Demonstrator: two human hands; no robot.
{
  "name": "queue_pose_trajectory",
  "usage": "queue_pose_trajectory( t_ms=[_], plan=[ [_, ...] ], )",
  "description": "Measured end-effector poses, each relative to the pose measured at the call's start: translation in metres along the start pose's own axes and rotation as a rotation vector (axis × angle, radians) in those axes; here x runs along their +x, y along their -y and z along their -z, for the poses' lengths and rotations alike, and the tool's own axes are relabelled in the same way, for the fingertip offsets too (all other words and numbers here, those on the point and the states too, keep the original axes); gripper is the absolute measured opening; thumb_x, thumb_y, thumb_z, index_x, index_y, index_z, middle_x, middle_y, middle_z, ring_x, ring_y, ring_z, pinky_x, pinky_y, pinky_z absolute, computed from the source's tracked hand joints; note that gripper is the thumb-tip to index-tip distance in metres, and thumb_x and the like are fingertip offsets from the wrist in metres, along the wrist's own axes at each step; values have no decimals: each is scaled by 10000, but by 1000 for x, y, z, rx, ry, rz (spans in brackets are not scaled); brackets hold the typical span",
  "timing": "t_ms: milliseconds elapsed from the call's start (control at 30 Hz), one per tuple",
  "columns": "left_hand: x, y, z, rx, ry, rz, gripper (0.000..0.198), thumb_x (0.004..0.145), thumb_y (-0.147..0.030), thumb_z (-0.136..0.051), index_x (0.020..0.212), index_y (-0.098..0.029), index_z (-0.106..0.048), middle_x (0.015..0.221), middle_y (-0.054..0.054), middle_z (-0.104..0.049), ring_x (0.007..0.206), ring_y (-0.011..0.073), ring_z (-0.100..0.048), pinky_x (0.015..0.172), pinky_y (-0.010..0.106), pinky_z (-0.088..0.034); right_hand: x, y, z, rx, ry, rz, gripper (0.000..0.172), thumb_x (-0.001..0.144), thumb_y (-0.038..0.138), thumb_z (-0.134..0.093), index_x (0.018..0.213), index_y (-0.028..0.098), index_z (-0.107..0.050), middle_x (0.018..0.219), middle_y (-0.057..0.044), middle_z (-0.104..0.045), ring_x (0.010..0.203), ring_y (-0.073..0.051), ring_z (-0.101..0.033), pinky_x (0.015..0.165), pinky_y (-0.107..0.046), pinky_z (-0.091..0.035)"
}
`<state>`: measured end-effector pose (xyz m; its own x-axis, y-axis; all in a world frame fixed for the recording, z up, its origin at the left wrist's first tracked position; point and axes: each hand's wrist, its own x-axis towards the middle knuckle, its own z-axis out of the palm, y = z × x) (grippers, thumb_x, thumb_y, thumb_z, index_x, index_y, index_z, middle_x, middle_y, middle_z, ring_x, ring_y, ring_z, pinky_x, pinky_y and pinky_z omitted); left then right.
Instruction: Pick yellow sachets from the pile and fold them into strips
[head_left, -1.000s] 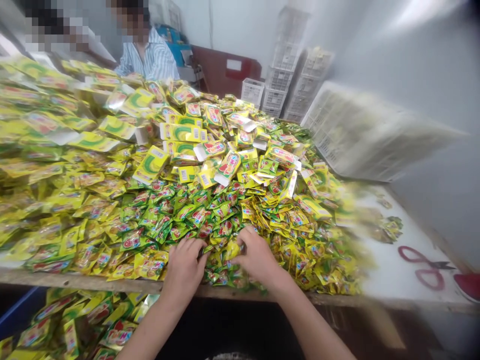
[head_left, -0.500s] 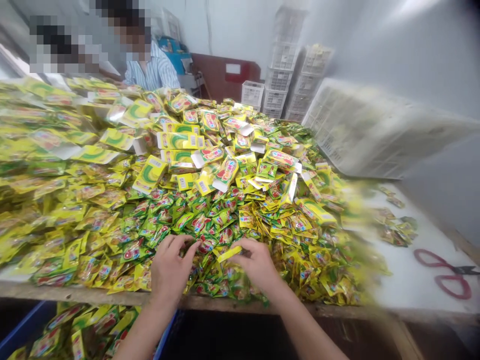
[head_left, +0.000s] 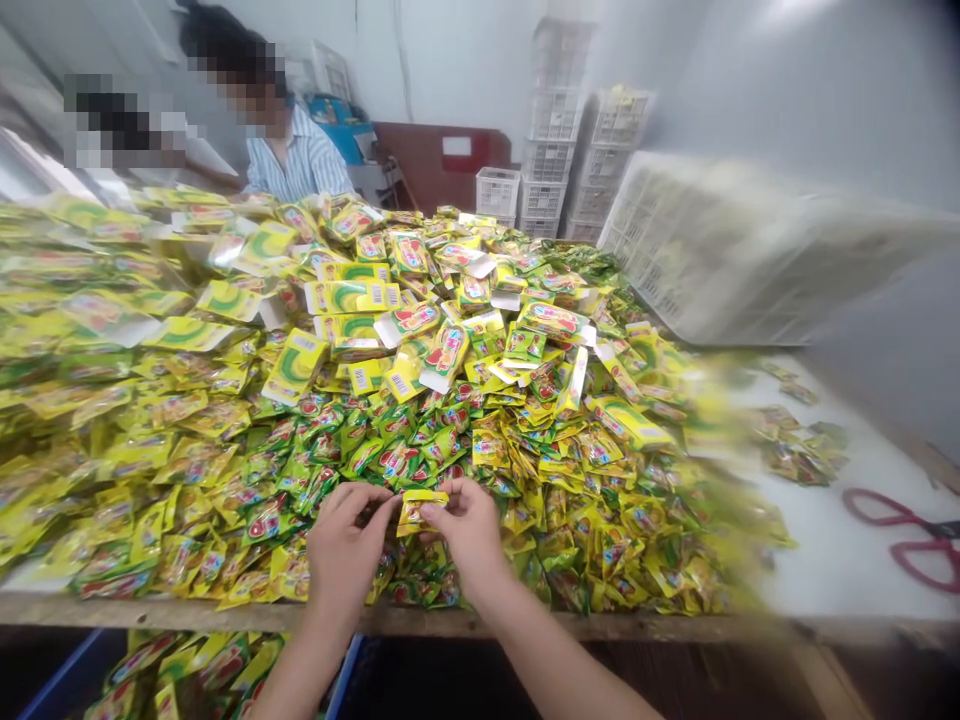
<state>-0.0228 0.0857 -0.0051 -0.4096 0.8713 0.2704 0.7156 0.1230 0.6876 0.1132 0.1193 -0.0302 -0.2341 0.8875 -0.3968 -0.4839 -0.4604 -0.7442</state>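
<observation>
Pinching a yellow packet [head_left: 412, 514] near the table edge [head_left: 600, 627], right hand [head_left: 469, 540] crowds left hand [head_left: 341, 540], whose grip's unclear.

Light was bright and pretty flat over most of the frame, with a washed-out glare patch on the smooth pale grey wall [head_left: 847, 130] at upper right, though that corner itself went dark. Middle was decently sharp: the bare left hand [head_left: 345, 535] and bare right hand [head_left: 474, 535] looked clear enough, and the glossy green-and-yellow plastic sachets [head_left: 397, 460] threw little white highlights. Sides were mush, tbh. The big white plastic lattice crate [head_left: 649, 240] at right got smeared and stretched, same for the yellow-and-green cardboard boxes [head_left: 97, 315] at left. Bottom centre sank to near black. Blocky pixelation covered patches at upper left.
</observation>
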Motion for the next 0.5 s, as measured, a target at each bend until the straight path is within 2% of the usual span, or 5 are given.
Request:
queue_pose_trajectory(
  t_ms=[167,267,333,433,500],
  plan=[
    [-13,-26,8,-290,84,133,144,876,-354,-594,906,-214,-605,856,15,-661,821,175,-640,725,248,-524,-2,0,-5,-14,30,94,258,660,251,-741,822,181,-553,707,21,-619,645,-164,-619,482,-255,-549],
    [-17,-39,5,-491,91,287,264,765,-329,-740,948,-232,-577,879,-6,-657,865,162,-629,758,214,-515,2,6,-1,-69,29,160,250,670,209,-726,841,189,-546,715,28,-601,628,-150,-600,474,-229,-523],
    [-12,-45,3,-587,100,333,357,703,-288,-798,967,-242,-562,903,-12,-668,892,158,-634,797,219,-514,3,18,8,-115,29,183,344,648,207,-757,934,191,-568,811,12,-614,640,-143,-591,476,-221,-511],
    [11,-57,4,-726,331,329,294,727,-269,-773,933,-229,-566,916,8,-690,900,177,-657,804,263,-526,0,47,26,-191,177,168,379,686,284,-780,1016,175,-630,898,-25,-633,673,-146,-585,522,-233,-508],
    [39,-67,1,-590,481,213,222,773,-319,-718,927,-211,-600,872,35,-712,842,202,-679,755,294,-538,-4,66,37,-232,236,171,279,744,325,-749,956,157,-678,839,-30,-645,679,-150,-578,577,-244,-504]
  ],
)
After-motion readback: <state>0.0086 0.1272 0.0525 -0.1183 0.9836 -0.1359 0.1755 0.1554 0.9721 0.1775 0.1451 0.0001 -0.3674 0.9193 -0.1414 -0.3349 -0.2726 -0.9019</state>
